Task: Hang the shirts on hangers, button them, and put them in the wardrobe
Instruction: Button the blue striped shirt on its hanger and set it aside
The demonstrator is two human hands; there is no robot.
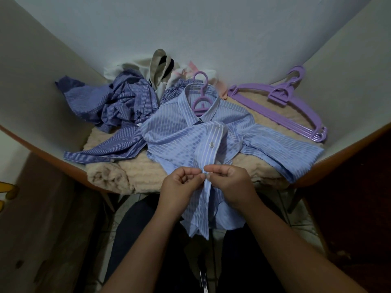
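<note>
At the near edge of the desk (349,142), a light blue striped shirt (179,132) lies face up on a beige towel (135,172), its tail hanging off the edge. A purple hanger (200,96) sits inside its collar. Left hand (179,185) and right hand (230,182) both pinch the front placket, fingers curled, just below a white button (211,144). Crumpled darker striped shirt (118,106) lies to the left. Stack of purple hangers (296,106) rests at right, apart from the shirt.
</note>
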